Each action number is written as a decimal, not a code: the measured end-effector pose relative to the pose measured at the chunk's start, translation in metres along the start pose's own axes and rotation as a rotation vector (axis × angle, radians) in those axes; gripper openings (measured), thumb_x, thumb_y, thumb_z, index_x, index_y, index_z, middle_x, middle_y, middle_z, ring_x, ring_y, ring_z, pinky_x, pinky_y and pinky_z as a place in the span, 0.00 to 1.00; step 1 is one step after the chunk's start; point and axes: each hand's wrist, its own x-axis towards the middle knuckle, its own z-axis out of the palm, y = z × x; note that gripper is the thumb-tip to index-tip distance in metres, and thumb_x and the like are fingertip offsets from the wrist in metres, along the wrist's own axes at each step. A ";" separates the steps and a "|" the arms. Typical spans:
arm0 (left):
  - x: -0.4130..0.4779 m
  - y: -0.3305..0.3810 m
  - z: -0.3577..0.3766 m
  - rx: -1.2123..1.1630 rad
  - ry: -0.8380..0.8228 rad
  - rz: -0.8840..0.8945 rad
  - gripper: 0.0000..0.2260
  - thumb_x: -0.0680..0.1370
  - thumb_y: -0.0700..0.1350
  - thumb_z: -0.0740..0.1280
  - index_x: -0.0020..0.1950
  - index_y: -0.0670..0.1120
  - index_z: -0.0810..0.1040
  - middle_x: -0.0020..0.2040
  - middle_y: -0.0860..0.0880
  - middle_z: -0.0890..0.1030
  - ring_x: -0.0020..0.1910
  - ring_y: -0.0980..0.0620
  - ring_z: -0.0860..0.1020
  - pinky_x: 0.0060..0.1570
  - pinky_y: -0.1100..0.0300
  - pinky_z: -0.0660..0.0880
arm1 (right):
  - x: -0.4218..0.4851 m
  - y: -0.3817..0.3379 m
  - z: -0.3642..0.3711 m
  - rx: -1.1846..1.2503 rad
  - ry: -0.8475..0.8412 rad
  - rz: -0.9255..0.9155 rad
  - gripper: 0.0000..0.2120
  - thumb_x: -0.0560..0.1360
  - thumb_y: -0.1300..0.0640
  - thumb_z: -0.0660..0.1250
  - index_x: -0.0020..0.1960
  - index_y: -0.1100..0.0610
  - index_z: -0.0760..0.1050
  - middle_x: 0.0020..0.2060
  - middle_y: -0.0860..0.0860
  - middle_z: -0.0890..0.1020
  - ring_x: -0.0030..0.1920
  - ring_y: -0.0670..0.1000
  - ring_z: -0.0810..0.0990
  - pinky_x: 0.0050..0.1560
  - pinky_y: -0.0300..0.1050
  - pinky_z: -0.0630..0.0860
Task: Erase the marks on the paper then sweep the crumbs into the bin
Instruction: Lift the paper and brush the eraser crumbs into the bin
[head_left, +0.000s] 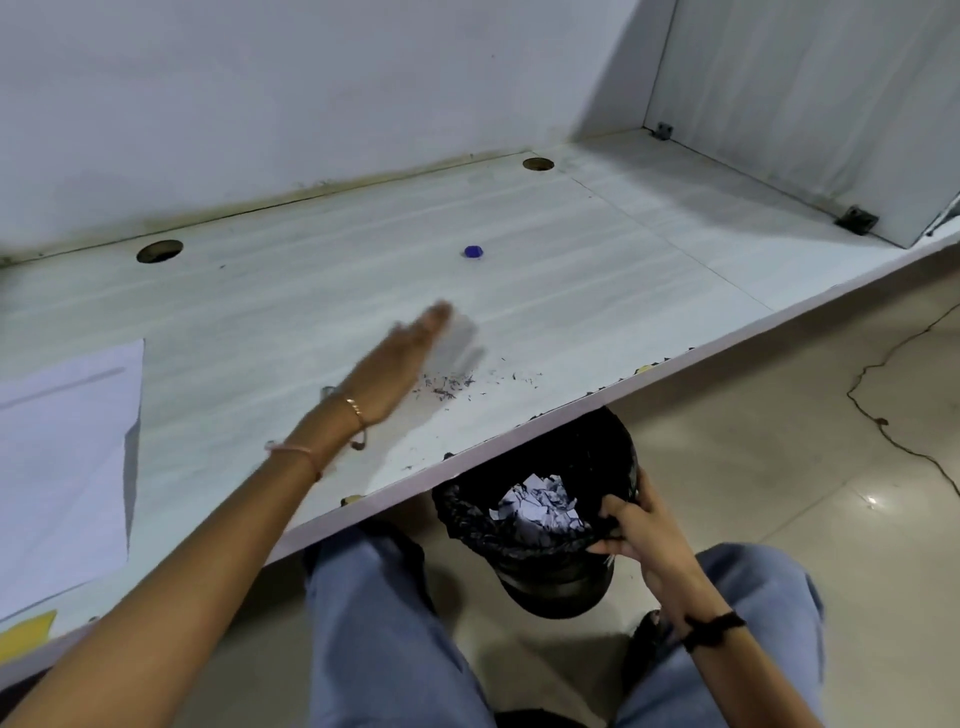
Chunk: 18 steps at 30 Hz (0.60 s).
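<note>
1 blurred left hand (402, 358), half-hidden bin (556, 587)

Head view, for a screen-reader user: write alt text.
The left hand, fingers straight, is beside dark crumbs on a white desk, while the right hand grips a black bin below the desk edge. A paper sheet lies at left.

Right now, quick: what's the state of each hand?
Left hand: open, fingers straight, by the crumbs.
Right hand: closed on the rim of the bin.
</note>
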 end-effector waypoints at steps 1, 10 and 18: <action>-0.002 -0.019 -0.002 0.064 0.078 0.007 0.30 0.80 0.61 0.35 0.78 0.48 0.50 0.79 0.51 0.47 0.77 0.56 0.45 0.72 0.63 0.39 | 0.000 0.001 0.000 -0.004 -0.009 0.003 0.23 0.76 0.70 0.58 0.64 0.48 0.66 0.47 0.54 0.77 0.39 0.54 0.79 0.26 0.42 0.79; 0.004 -0.076 0.016 0.365 0.095 -0.269 0.37 0.78 0.61 0.37 0.75 0.36 0.57 0.77 0.37 0.55 0.77 0.43 0.53 0.74 0.48 0.54 | -0.003 0.009 0.006 -0.037 -0.091 0.011 0.22 0.77 0.70 0.58 0.64 0.47 0.66 0.46 0.53 0.78 0.40 0.56 0.79 0.28 0.43 0.80; -0.016 0.021 0.065 0.104 -0.070 0.055 0.30 0.81 0.59 0.38 0.79 0.45 0.45 0.80 0.48 0.45 0.78 0.55 0.43 0.76 0.58 0.42 | -0.005 0.015 0.012 -0.032 -0.069 0.017 0.23 0.77 0.69 0.58 0.69 0.52 0.65 0.41 0.52 0.76 0.38 0.55 0.78 0.25 0.41 0.78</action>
